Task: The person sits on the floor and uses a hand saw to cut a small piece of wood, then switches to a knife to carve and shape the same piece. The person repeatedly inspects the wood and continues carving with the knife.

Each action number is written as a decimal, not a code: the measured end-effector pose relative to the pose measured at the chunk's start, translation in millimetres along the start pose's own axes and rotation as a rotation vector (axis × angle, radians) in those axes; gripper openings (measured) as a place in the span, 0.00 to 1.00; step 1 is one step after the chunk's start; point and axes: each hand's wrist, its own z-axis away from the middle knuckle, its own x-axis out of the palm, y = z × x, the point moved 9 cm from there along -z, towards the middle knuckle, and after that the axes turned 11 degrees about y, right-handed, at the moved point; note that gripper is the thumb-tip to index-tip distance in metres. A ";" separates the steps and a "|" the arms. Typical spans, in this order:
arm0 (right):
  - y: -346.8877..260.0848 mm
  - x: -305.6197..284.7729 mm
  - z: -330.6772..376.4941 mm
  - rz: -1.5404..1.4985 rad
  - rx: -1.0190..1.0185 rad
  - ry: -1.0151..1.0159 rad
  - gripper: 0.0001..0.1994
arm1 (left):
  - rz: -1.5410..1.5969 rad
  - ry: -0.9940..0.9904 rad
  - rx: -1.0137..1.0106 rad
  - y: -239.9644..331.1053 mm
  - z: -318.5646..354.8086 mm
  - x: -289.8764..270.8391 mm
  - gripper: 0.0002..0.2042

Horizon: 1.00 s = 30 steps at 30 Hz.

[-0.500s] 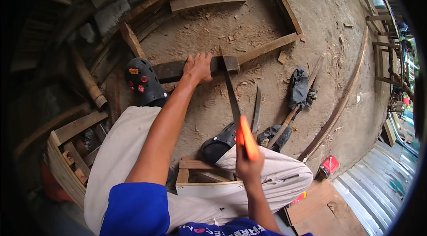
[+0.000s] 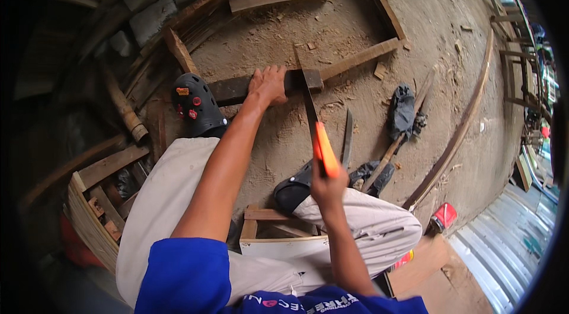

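Our right hand (image 2: 329,187) is closed round the orange handle of the handsaw (image 2: 309,106), whose blade crosses the dark timber (image 2: 231,90) near its right end. Our left hand (image 2: 268,86) lies over the timber; we cannot tell whether its fingers clasp it.

Saw handle (image 2: 326,149) (the orange one), partly hidden in right grip (image 2: 329,186)

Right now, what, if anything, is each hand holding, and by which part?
The right hand grips a saw by its orange handle; the left hand lies mid-length over the dark beam.
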 end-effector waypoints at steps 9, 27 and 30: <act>-13.0 -62.0 69.0 0.022 0.021 -0.048 0.09 | -0.007 -0.005 0.016 -2.7 -11.1 -0.2 0.40; -19.3 -31.7 36.9 -0.092 0.038 -0.018 0.09 | -0.043 0.055 0.008 -2.9 -7.6 -2.2 0.41; -10.8 48.1 -39.7 -0.052 -0.087 0.008 0.07 | -0.026 0.045 0.014 0.0 -6.7 -6.4 0.40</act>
